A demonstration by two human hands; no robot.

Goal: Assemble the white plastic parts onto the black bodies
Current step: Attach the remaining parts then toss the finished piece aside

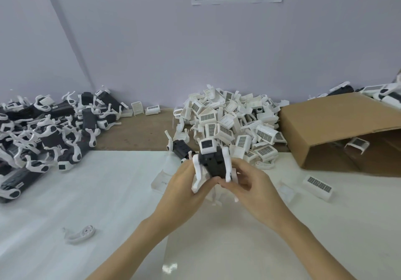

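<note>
Gripping black body [213, 164] between hands (fit unclear).

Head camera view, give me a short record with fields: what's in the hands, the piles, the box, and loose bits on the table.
held item: black body with white parts fitted, gripped by left hand and right hand
left pile: assembled black-and-white units
middle pile: white plastic parts
box: cardboard box on its side, right of the pile
loose bits: white arm piece near left; white grille part right of the hands
</note>
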